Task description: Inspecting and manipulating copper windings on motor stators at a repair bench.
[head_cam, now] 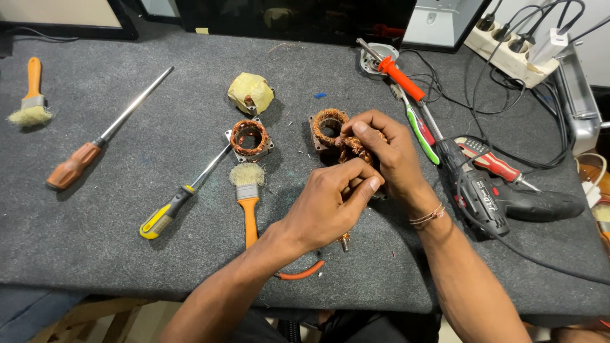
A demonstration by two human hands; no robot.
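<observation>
Head view: both hands meet mid-table over a motor stator (330, 129) with copper windings. Left hand (330, 200) is curled, fingers closed around something small and copper-coloured just below the stator; what exactly it pinches is hidden by the knuckles. Right hand (384, 149) comes in from the right, fingers bent and pressed onto the copper winding at the stator's lower right edge, thumb tip on the coil. Both hands touch each other at the fingertips. The stator sits on the grey felt table (95, 222), just right of centre.

Left of it, apart: a second stator (248, 138) in a square metal frame, copper coil exposed. Behind that, a lump wrapped in yellow tape (250, 93). A small brush with an orange handle (246, 197) lies just below the second stator, bristles nearly touching it. A yellow-and-black screwdriver (184, 197) lies diagonal, tip at the second stator's frame. Further left, a long screwdriver with a brown handle (101, 136), and another brush (30, 95) at the far left edge.

Right side: an orange-handled soldering iron (399, 76), a green-and-white toothbrush (420, 130), a black cordless drill (489, 197), a red-handled tool (495, 164) across it. Power strip (508, 51) at top right, cables tangled near it. An orange wire piece (302, 272) lies under the left forearm.
</observation>
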